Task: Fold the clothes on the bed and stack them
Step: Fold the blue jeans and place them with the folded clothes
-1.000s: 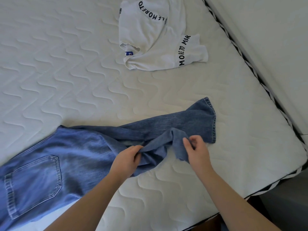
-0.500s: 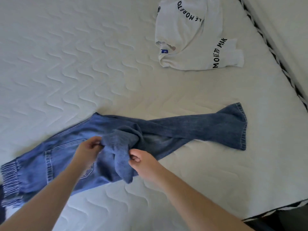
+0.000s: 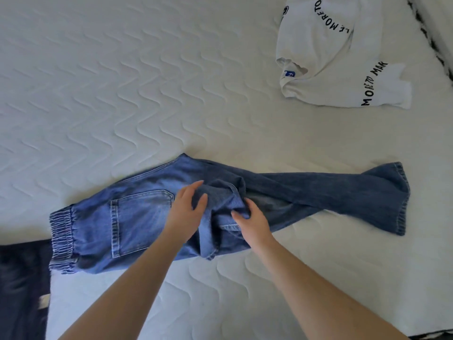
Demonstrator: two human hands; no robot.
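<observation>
Down near the front edge of the bed, the jeans lie crosswise with one leg bunched up mid-seat. Left hand and right hand each pinch that bunched denim. I'd lay the leg flat over the other one, hems lined up, before folding. Further back, the white tee sits crumpled, well apart, not yet folded.

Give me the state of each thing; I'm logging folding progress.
Blue denim jeans: flat, one leg bunched over the seat.
White printed T-shirt: crumpled, unfolded, apart.
Left hand: grips the bunched leg.
Right hand: pinches the same leg.
</observation>
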